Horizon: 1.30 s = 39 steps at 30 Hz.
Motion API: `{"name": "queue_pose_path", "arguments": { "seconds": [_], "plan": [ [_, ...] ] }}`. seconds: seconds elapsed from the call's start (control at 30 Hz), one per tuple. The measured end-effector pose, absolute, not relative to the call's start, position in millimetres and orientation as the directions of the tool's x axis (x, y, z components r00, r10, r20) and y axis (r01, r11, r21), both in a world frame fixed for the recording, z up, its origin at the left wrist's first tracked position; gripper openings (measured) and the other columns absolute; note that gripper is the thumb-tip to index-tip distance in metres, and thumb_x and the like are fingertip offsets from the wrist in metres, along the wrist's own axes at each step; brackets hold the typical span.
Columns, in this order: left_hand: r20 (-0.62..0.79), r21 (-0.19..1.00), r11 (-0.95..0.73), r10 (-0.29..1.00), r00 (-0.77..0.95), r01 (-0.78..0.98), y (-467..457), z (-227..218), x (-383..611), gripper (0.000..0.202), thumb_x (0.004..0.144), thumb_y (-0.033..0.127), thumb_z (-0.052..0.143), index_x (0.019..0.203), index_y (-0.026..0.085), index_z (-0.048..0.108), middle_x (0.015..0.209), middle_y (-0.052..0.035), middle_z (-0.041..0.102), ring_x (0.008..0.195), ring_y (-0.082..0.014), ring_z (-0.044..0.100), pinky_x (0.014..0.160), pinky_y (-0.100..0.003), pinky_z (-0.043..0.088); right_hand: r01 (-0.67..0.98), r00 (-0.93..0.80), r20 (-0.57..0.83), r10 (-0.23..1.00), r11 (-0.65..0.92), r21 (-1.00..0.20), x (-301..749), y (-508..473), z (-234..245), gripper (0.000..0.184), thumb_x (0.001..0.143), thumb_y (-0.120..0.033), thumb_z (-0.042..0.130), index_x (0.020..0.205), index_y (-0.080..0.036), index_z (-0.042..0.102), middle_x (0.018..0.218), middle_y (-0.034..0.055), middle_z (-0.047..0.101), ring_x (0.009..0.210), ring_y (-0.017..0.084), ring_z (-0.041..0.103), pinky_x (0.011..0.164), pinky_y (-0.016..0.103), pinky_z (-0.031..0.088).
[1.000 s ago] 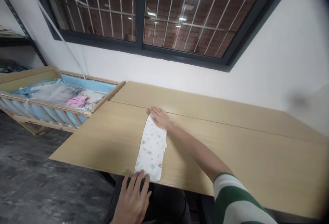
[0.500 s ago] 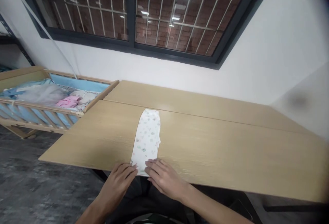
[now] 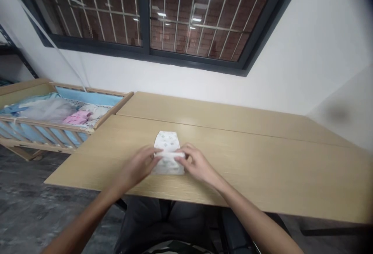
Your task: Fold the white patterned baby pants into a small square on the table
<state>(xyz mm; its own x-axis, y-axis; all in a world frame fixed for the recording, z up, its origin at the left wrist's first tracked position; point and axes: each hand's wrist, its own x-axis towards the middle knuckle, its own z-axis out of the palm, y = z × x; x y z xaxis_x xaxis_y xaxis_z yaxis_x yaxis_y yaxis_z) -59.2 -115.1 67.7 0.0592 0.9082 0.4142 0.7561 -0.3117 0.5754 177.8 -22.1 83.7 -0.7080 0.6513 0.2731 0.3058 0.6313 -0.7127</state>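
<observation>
A pair of white baby pants (image 3: 167, 141) with a small flower print, laid lengthwise in half, lies on the wooden table in front of me. Its near end is turned up and over toward the far end, making a shorter piece. My left hand (image 3: 145, 162) pinches the left end of the turned-up edge between thumb and fingers, slightly blurred. On the opposite side, my right hand (image 3: 194, 161) pinches the right end of the same edge. The far part of the pants lies flat beyond both hands.
The wooden table (image 3: 262, 168) reaches far to the right, with a seam along its back. At left stands a wooden crib (image 3: 101, 120) with blue lining, holding a pink cloth (image 3: 78, 117) and other fabrics. A barred window (image 3: 192, 17) is in the wall behind.
Both hands have moved away from the table's near edge, carrying the near end of the pants up and over. The pants now cover a much shorter length of table.
</observation>
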Motion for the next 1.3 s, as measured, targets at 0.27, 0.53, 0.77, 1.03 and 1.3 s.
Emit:
{"name": "queue_pose_path", "arguments": {
  "seconds": [0.27, 0.53, 0.77, 1.03, 1.3],
  "plan": [
    [0.174, 0.493, -0.013, 0.981, -0.084, 0.87, 13, 63, -73, 0.029, 0.099, 0.022, 0.05, 0.118, 0.012, 0.069, 0.118, -0.0136, 0.073, 0.108, -0.0222, 0.066, 0.092, -0.028, 0.047, 0.494, -0.489, 0.17, 0.856, 0.432, -0.755, 117, 103, 34, 0.02, 0.088, -0.03, 0.066, 0.102, -0.015, 0.067, 0.085, 0.0029, 0.069, 0.074, 0.016, 0.061, 0.066, 0.025, 0.045],
    [0.178, 0.358, 0.048, 0.977, -0.119, 0.932, 22, 45, -55, 0.032, 0.1, 0.018, 0.047, 0.127, 0.01, 0.061, 0.125, -0.0188, 0.067, 0.118, -0.0258, 0.059, 0.099, -0.034, 0.043, 0.571, -0.497, 0.155, 0.854, 0.456, -0.682, 107, 127, -7, 0.005, 0.087, -0.02, 0.064, 0.088, -0.015, 0.066, 0.092, 0.005, 0.069, 0.087, 0.017, 0.062, 0.079, 0.027, 0.048],
    [0.246, 0.172, 0.002, 0.968, -0.045, 0.985, -69, 38, 5, 0.036, 0.103, 0.033, 0.042, 0.119, 0.011, 0.066, 0.119, -0.0193, 0.068, 0.109, -0.0326, 0.062, 0.094, -0.044, 0.046, 0.528, -0.557, 0.27, 0.786, 0.585, -0.615, 112, 113, 11, 0.029, 0.099, -0.028, 0.054, 0.124, -0.014, 0.06, 0.131, 0.015, 0.061, 0.122, 0.022, 0.057, 0.107, 0.037, 0.043],
    [0.304, 0.072, 0.084, 0.947, -0.103, 0.994, -121, -23, 40, 0.054, 0.1, 0.044, 0.047, 0.135, 0.008, 0.064, 0.137, -0.0247, 0.062, 0.127, -0.0445, 0.054, 0.102, -0.057, 0.044, -0.018, -0.977, 0.193, 0.094, 0.861, -0.508, 110, 16, 47, 0.053, 0.107, -0.04, 0.043, 0.155, -0.019, 0.041, 0.161, 0.0117, 0.041, 0.151, 0.024, 0.035, 0.124, 0.041, 0.027],
    [0.405, 0.091, 0.058, 0.91, -0.09, 0.994, -120, -54, 29, 0.054, 0.096, 0.045, 0.053, 0.138, 0.012, 0.064, 0.136, -0.0223, 0.063, 0.132, -0.0466, 0.051, 0.111, -0.064, 0.036, 0.0, -1.0, -0.009, -0.006, 0.809, -0.588, 113, 3, 16, 0.058, 0.11, -0.043, 0.03, 0.163, -0.02, 0.027, 0.168, 0.0051, 0.025, 0.157, 0.015, 0.015, 0.129, 0.033, 0.011]
  ]
}}
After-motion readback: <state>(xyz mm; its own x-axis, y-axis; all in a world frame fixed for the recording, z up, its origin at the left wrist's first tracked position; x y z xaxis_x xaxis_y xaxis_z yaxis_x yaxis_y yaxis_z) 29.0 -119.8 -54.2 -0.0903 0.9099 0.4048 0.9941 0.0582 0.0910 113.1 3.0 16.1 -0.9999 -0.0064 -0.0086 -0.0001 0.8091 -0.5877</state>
